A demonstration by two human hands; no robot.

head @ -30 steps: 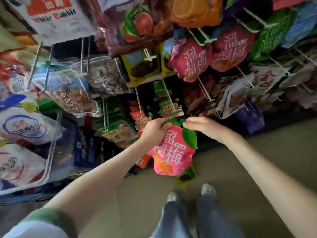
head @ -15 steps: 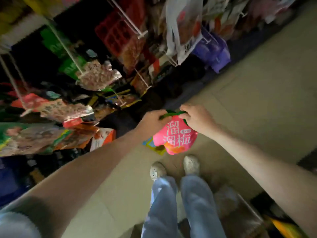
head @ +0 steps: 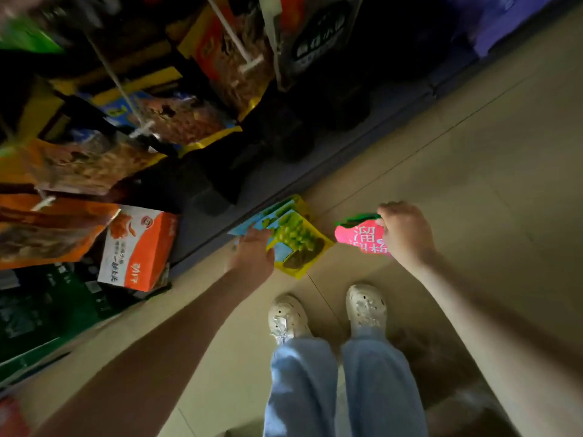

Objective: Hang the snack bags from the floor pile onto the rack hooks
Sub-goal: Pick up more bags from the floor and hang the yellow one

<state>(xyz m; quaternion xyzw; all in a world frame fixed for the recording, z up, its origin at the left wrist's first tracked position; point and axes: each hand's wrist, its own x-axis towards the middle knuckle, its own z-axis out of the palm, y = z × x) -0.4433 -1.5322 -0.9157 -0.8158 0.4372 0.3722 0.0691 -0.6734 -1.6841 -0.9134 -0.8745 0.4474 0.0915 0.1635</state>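
Note:
My right hand (head: 405, 233) is shut on the green top of a pink snack bag (head: 359, 238) with white characters, held low over the floor. On the tiles by the rack's base lies a small pile of yellow snack bags (head: 295, 239) showing green fruit on blue. My left hand (head: 252, 252) reaches down to the pile's left edge, fingers spread and touching or nearly touching it; whether it grips a bag I cannot tell. White rack hooks (head: 142, 127) stick out at the upper left, loaded with brown and orange bags.
An orange and white bag (head: 138, 247) hangs low at the left. The dark rack base (head: 220, 216) runs diagonally along the floor. My two white shoes (head: 328, 313) stand just behind the pile. Beige floor tiles (head: 473, 152) spread to the right.
The view has tilted down from the hooks to the floor. My left hand let go of the pink bag and dropped to the yellow pile; my right hand keeps the pink bag.

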